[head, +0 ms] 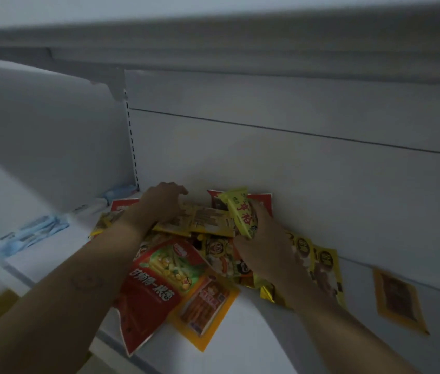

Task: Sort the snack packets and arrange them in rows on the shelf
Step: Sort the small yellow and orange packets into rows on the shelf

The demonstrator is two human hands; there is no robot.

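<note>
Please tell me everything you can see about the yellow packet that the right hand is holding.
The yellow packet is a small glossy pouch, plastic film by its look, with large red characters on its front and a crimped top edge. The right hand grips its lower end, fingers curled round it. It stands tilted, top leaning left, held above the pile of snack packets on the white shelf, near the back wall. Its small print is too blurred to read.

Single head-worn view, looking forward and down, close over a white shelf (240,333), back panel (294,163) filling the upper frame
</note>
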